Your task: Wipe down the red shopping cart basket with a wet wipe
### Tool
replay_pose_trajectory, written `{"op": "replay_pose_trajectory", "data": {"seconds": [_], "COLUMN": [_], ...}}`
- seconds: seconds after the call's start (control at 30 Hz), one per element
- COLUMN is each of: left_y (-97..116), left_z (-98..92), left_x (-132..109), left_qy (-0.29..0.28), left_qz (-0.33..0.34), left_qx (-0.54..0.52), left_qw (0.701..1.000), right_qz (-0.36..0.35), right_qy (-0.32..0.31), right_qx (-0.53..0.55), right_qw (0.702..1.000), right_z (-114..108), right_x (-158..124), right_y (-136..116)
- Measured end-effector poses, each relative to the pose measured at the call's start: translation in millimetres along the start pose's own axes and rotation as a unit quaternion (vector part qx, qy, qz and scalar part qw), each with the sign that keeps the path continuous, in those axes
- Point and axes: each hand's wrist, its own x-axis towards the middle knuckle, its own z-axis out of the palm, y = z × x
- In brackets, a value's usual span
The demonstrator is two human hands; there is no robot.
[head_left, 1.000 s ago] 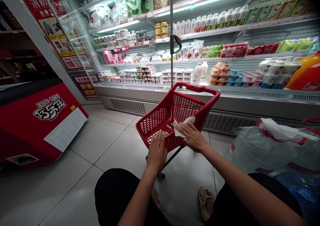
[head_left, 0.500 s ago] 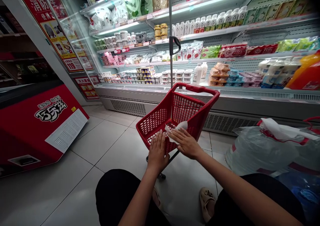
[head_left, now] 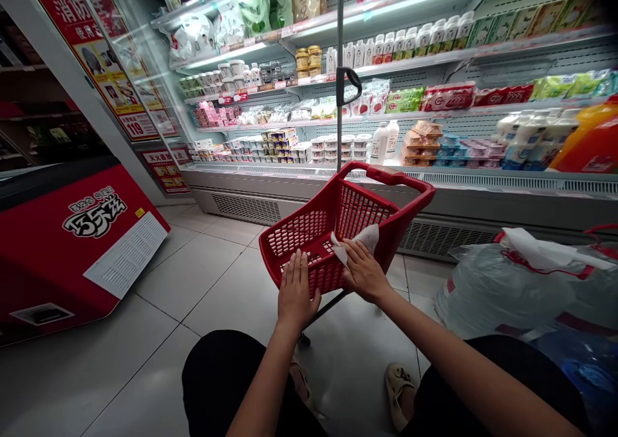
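A red plastic shopping cart (head_left: 304, 223) with a perforated basket stands in front of me on its wheeled frame. My left hand (head_left: 296, 295) lies along the near rim, fingers stretched out, thumb apart. To its right, my right hand (head_left: 364, 271) presses a white wipe (head_left: 369, 237) against the near rim; loose ends of the wipe stick out on both sides of the fingers. The fingertips reach over the rim, and the part of the wipe under the palm is hidden. A black loop handle (head_left: 348, 86) rises on a metal pole behind the cart.
A lit refrigerated shelf (head_left: 270, 173) with dairy goods and drinks runs behind the cart. At left stands a red freezer (head_left: 58, 263). Plastic-wrapped bottles (head_left: 502, 289) sit by my right knee, and an orange jug (head_left: 589, 138) is at the right edge.
My right hand has slid right and slightly up along the rim with the wipe. The cart has turned a little, its handle shifting right. My left hand has moved slightly left.
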Motion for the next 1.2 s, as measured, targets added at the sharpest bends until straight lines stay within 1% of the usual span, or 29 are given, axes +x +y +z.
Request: {"op": "replay_pose_trajectory", "data": {"seconds": [0.1, 0.2, 0.27, 0.33, 0.4, 0.47, 0.53, 0.57, 0.6, 0.67, 0.73, 0.8, 0.9, 0.97, 1.0, 1.07, 1.13, 1.2], "left_y": [13.4, 14.5, 8.1, 2.6, 4.0, 14.6, 31.7, 40.6, 48.7, 59.4, 61.8, 58.9, 55.1, 56.9, 58.7, 62.1, 62.7, 59.5], "left_z": [5.2, 5.5, 2.0, -1.9, -2.9, 0.9, 8.4, 12.8, 17.0, 23.8, 27.1, 27.4, 25.9, 25.7, 26.1, 27.4, 28.6, 29.1], "left_x": [11.3, 14.7, 11.7, 7.8, 6.6, 10.5, 19.2, 24.6, 29.9, 38.6, 42.5, 42.1, 38.7, 37.5, 37.4, 37.8, 38.3, 38.4], "left_qy": [-0.015, -0.009, -0.010, -0.014, -0.015, -0.008, 0.001, 0.002, -0.002, -0.005, -0.006, -0.007, -0.009, -0.005, -0.002, 0.005, 0.009, 0.011], "left_qz": [0.029, 0.025, 0.034, 0.045, 0.040, 0.017, 0.003, 0.008, 0.027, 0.043, 0.051, 0.058, 0.064, 0.060, 0.057, 0.051, 0.051, 0.055], "left_qx": [-0.005, -0.007, -0.010, -0.015, -0.018, -0.019, -0.026, -0.034, -0.044, -0.058, -0.058, -0.049, -0.040, -0.041, -0.042, -0.046, -0.047, -0.044], "left_qw": [0.999, 1.000, 0.999, 0.999, 0.999, 1.000, 1.000, 0.999, 0.999, 0.997, 0.997, 0.997, 0.997, 0.997, 0.997, 0.998, 0.998, 0.997], "right_qz": [-0.044, -0.083, -0.075, -0.043, -0.008, 0.021, 0.030, 0.027, 0.020, -0.001, -0.018, -0.018, 0.023, 0.057, 0.074, 0.091, 0.071, 0.029], "right_qy": [-0.006, -0.023, -0.025, -0.019, -0.010, 0.002, 0.007, 0.006, 0.003, -0.010, -0.021, -0.024, -0.010, 0.001, 0.011, 0.024, 0.019, -0.004], "right_qx": [0.004, -0.005, -0.018, -0.036, -0.049, -0.049, -0.039, -0.034, -0.029, -0.022, -0.025, -0.043, -0.091, -0.114, -0.119, -0.117, -0.102, -0.085], "right_qw": [0.999, 0.996, 0.997, 0.998, 0.999, 0.999, 0.999, 0.999, 0.999, 1.000, 0.999, 0.999, 0.996, 0.992, 0.990, 0.989, 0.992, 0.996], "right_z": [-4.1, -18.5, -31.3, -42.4, -47.9, -46.6, -40.8, -38.0, -36.2, -37.9, -48.0, -63.5, -84.3, -88.7, -87.6, -80.6, -72.8, -70.4], "right_x": [-0.5, -3.9, -9.0, -15.1, -20.0, -21.6, -19.6, -17.8, -15.9, -13.5, -14.7, -19.9, -30.7, -34.9, -35.4, -33.4, -29.5, -26.0], "right_y": [-5.6, 9.7, 26.1, 40.0, 45.1, 38.8, 24.6, 17.1, 10.9, 6.5, 16.1, 37.5, 71.4, 80.5, 79.2, 67.3, 51.1, 41.7]}}
